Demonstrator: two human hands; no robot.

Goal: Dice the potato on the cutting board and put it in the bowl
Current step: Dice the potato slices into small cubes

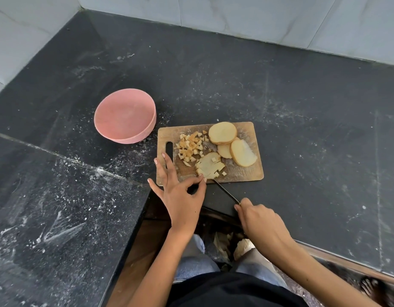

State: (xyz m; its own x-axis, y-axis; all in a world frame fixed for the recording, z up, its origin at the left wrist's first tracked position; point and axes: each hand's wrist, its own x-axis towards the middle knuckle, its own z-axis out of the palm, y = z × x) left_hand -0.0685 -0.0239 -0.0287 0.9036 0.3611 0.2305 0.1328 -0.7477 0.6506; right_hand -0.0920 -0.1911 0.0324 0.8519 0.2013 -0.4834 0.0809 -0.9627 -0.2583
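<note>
On the board point(236, 173), the left hand point(182, 196) pinches the near edge of a part-cut slice point(210, 166) with thumb and forefinger, other fingers point(167, 165) spread wide; the right hand point(258, 220) grips a knife point(225, 191), its tip at that slice. Dice point(190, 147) lie heaped left; three whole slices point(222, 132) right; the pink bowl point(125, 117) sits on the bench point(302, 107) just beyond the board's left corner.

The bowl point(125, 116) is sitting on the counter point(302, 107), just left of and behind the cutting board point(247, 173); dice point(191, 146) are lying on the board's left, slices point(231, 142) right.
</note>
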